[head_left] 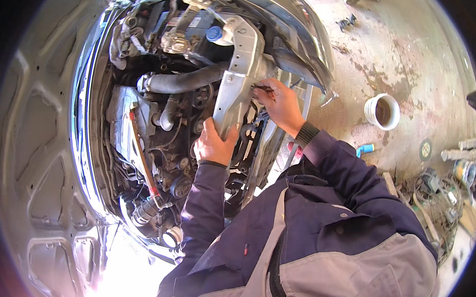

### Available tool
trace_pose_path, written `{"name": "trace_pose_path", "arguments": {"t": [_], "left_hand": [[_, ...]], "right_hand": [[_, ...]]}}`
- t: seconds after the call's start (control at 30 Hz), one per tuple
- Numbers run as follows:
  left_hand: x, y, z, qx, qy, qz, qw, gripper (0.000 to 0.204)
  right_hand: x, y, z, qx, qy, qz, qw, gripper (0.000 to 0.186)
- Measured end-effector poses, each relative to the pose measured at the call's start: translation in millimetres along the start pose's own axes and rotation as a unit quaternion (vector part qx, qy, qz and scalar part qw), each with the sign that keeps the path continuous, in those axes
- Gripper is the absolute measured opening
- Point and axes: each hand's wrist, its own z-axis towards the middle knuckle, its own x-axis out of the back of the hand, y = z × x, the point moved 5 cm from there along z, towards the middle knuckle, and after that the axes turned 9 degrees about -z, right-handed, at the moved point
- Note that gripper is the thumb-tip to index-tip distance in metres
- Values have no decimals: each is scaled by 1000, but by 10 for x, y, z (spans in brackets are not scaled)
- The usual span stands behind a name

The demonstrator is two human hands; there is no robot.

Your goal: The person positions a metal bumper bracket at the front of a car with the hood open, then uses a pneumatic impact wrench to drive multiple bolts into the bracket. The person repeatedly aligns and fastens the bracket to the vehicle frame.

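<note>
A silver-grey sheet-metal crossmember (234, 93) runs along the front of the open engine bay. My left hand (215, 145) grips its near end, thumb on one side and fingers on the other. At the crossmember's right edge, my right hand (280, 107) is closed in a pinch. A small dark piece (262, 87) shows at its fingertips, too small to name. Left of the crossmember, a thick dark hose (190, 80) crosses the engine bay. A blue-capped filler neck (214, 34) stands beside the crossmember's far end.
The raised bonnet (42, 157) fills the left side. A long reddish bar (142, 152) lies over the engine. On the stained floor at right stand a white bucket (382, 112), a blue item (365, 150) and a heap of cables and parts (434, 198). The bumper (316, 44) curves at the far right.
</note>
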Motion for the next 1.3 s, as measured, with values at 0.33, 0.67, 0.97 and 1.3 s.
{"name": "trace_pose_path", "arguments": {"t": [0.33,0.67,0.97,1.3], "left_hand": [[133,172,-68,28,-32,-15,999,65],[172,153,-121,10,5,-60,998,73],[555,-417,-1241,27,165,-48,985,88],[670,-1272,-2034,170,254,-55,950,43]], "right_hand": [[41,-120,76,33,-34,-205,978,24],[66,61,208,-95,-126,-52,986,34],[369,-490,-14,-111,-70,-20,991,20],[-1752,-1823,773,142,-301,-113,936,17]]}}
